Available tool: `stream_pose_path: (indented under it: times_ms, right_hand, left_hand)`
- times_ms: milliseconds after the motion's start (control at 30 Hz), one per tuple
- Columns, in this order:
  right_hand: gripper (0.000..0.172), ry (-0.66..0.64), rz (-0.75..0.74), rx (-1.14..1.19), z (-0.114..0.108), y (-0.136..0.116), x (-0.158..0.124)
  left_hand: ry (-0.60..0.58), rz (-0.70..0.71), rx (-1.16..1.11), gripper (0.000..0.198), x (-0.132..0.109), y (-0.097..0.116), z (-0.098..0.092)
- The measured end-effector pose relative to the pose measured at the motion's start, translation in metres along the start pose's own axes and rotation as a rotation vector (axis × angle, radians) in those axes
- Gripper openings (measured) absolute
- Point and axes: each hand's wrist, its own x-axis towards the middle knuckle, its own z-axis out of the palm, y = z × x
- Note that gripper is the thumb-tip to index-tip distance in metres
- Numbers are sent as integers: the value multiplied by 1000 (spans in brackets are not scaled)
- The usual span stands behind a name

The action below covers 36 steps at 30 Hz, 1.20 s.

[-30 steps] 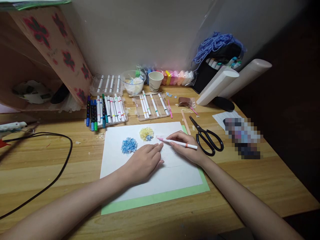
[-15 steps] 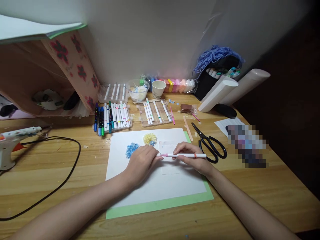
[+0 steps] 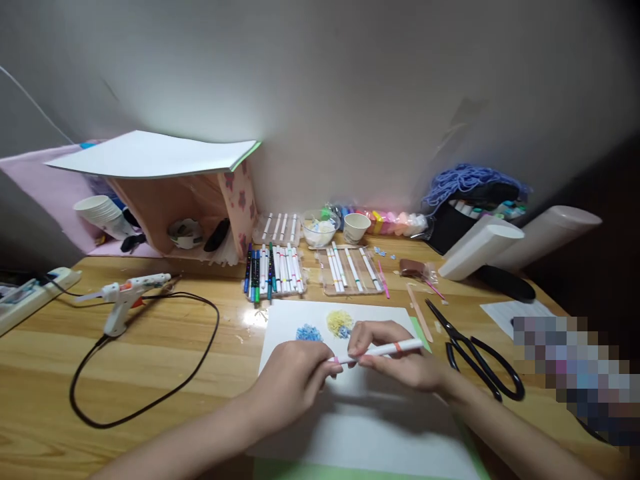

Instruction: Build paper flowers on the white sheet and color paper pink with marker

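A white marker with an orange band (image 3: 400, 347) is held between both hands above the white paper (image 3: 380, 427). My right hand (image 3: 395, 357) grips its barrel with thumb and fingers. My left hand (image 3: 300, 373) pinches the pinkish end at the left. What exactly lies between the left fingertips is partly hidden. On the paper, beyond the hands, are a blue crumbly patch (image 3: 309, 333) and a yellow one (image 3: 339, 323) with some blue at its edge.
Black-handled scissors (image 3: 473, 353) and a wooden stick (image 3: 419, 313) lie right of the paper. Marker trays (image 3: 350, 270) stand behind it, near a paper cup (image 3: 357, 227). A glue gun (image 3: 120, 303) with a looped cable is at the left.
The camera view has tilted up and shifted left, showing more of the shelf and wall. My right hand has moved closer to my left, and the marker now slants up to the right.
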Motion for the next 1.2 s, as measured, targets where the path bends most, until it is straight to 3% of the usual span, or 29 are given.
stream_pose_path:
  times_ms: [100, 167, 267, 333, 400, 500, 600, 767, 933, 1067, 1200]
  right_hand:
    - [15, -171, -19, -65, -5, -16, 43]
    - [18, -277, -19, -124, -8, -23, 72]
    - [23, -210, 55, -202, -9, -20, 118]
    - [27, -59, 145, -360, -9, -9, 149]
    - [26, 149, 320, -730, -8, 5, 176]
    - [22, 250, 432, -884, -3, 24, 205]
    - [28, 276, 536, -951, 8, 34, 220]
    - [27, 313, 594, -926, 19, 34, 231]
    - [18, 369, 477, -737, 10, 20, 223]
    - [19, 379, 376, -468, 1, -1, 188]
    - [20, 426, 318, -255, -7, -18, 133]
  left_hand:
    - [-10, -169, -256, 35, -6, -5, -19]
    - [25, -199, -398, 37, -5, -13, -29]
    - [253, -201, -408, 41, 3, -37, -45]
    - [534, -298, -227, 44, 13, -56, -55]
    - [655, -479, 132, 45, 23, -73, -63]
    - [604, -632, 589, 41, 39, -90, -69]
    - [563, -625, 680, 33, 50, -97, -68]
    - [604, -564, 803, 36, 51, -96, -62]
    - [596, -291, 714, 31, 47, -80, -53]
    - [513, -180, 574, 25, 50, -61, -42]
    - [456, -89, 566, 26, 56, -42, -29]
